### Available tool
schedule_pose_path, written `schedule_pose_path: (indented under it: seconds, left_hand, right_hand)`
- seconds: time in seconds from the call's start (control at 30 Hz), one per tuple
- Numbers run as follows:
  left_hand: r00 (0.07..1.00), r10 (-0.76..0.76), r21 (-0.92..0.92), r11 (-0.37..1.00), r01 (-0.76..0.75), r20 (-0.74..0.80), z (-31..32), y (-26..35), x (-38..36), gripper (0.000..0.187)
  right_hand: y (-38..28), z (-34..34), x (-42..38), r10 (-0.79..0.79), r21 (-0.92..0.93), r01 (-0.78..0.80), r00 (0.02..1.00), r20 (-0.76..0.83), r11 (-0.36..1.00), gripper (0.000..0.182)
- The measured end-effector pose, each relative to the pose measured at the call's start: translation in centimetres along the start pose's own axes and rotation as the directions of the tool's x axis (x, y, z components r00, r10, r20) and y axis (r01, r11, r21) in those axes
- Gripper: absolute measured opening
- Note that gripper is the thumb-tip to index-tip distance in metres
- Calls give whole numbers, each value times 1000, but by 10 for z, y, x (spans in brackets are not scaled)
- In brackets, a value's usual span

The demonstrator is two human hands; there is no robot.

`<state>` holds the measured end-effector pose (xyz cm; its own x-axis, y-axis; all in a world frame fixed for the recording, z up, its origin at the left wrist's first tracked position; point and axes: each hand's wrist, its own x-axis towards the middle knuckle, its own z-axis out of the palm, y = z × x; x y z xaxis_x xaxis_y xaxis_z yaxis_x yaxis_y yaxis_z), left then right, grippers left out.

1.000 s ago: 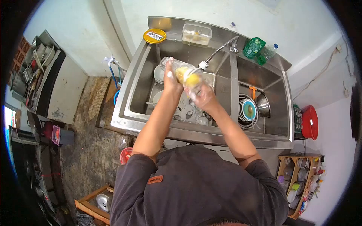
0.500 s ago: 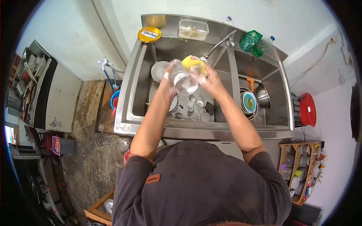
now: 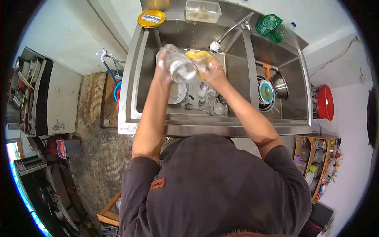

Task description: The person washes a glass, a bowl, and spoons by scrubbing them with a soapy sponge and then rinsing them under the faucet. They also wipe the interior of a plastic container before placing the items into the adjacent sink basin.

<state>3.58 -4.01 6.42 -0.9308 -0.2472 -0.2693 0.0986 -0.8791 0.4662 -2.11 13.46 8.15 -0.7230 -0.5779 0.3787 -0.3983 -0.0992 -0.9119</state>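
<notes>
Over the left sink basin, my left hand [image 3: 162, 66] is closed round a clear, soapy glass [image 3: 182, 68], tilted and blurred by motion. My right hand [image 3: 215, 74] grips a yellow sponge [image 3: 200, 58] close beside the glass; whether they touch is hard to tell. Suds cling to both hands. On the basin floor beneath are a white plate [image 3: 179, 94], a spoon [image 3: 196, 108], a small clear cup [image 3: 218, 109] and other small utensils. More white dishware behind my left hand is mostly hidden.
A faucet [image 3: 233, 31] reaches over the left basin. Along the back ledge are a yellow lid [image 3: 151, 18], a clear plastic tub [image 3: 203, 12], a green pouch [image 3: 269, 25] and a bottle [image 3: 285, 31]. The right basin holds a blue-green bowl [image 3: 266, 93] and a metal pot [image 3: 280, 85].
Both hands, with the glass and sponge, have moved slightly left relative to the sink. The faucet's white tip and more of the basin floor now show. The camera view has shifted a little.
</notes>
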Motion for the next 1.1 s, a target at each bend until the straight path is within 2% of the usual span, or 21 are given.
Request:
schedule_pose_path:
  seconds: [0.03,0.07,0.1,0.17,0.23,0.3,0.37,0.43,0.5,0.57,0.63,0.7,0.77,0.83,0.87,0.9,0.97,1.03,1.07,1.1]
  left_hand:
    - [999,27,-47,999,-25,34,-7,4,10,36]
    - [998,10,-39,999,-13,-59,8,5,6,35]
    - [998,1,-33,999,-3,-63,11,1,7,35]
    - [996,72,-69,995,-75,-47,15,-9,7,39]
    - [996,21,-83,996,-28,-89,21,-26,3,44]
    - [996,57,-187,980,-70,-71,21,-39,8,48]
    - [994,19,-195,980,-40,-110,7,-47,19,43]
    - [969,118,-94,986,-141,-216,-33,-64,46,35]
    - [971,129,-121,980,-155,-202,-40,-72,51,29]
    - [952,80,-30,995,-93,-297,-45,-80,57,27]
    - [953,79,38,997,-71,-292,-61,-87,66,29]
    - [951,-75,398,896,197,-301,-77,-86,71,34]
    - [953,-126,450,859,244,-276,-90,-78,77,42]
    - [943,-151,593,744,307,-298,-100,-66,81,41]
    - [936,-62,635,719,282,-346,-104,-58,84,43]
    - [935,-61,634,720,284,-350,-112,-48,87,43]
    - [942,56,788,565,244,-332,-130,-27,88,43]
    - [925,92,804,531,267,-368,-133,-14,79,42]
    - [909,127,820,493,290,-397,-137,-10,78,42]
    - [907,121,815,499,295,-402,-140,-9,79,42]
  right_hand:
    - [2,2,-3,10,2,-10,1000,-7,1000,36]
    - [-3,3,-2,31,0,-31,1000,5,1000,39]
    - [-10,3,0,52,-1,-52,998,17,999,41]
    - [-10,-3,7,110,24,-111,993,37,994,45]
    - [14,-10,11,252,58,-250,967,-34,966,44]
    - [28,-14,7,278,-3,-279,958,-73,960,44]
    - [36,-21,-1,197,-134,-202,979,-50,970,43]
    - [48,-25,-8,234,-130,-234,972,-11,964,43]
    - [50,-30,-11,274,-132,-268,961,25,954,43]
    - [52,-35,-11,439,-332,-420,898,-21,845,41]
    - [71,-44,-13,465,-355,-440,885,-18,824,41]
    - [85,-53,-17,495,-384,-461,869,-11,800,41]
    - [99,-63,-19,565,-400,-534,824,-48,745,44]
    - [129,-75,-21,529,-427,-488,848,-24,762,46]
    - [144,-80,-21,568,-487,-520,821,-59,701,47]
    - [150,-85,-17,602,-544,-549,793,-97,635,48]
    - [162,-94,-12,641,-564,-587,757,-128,581,49]
    - [173,-103,-6,661,-698,-588,718,-219,408,43]
    - [172,-108,0,663,-703,-586,717,-218,403,43]
    - [172,-114,4,688,-717,-607,681,-250,342,43]
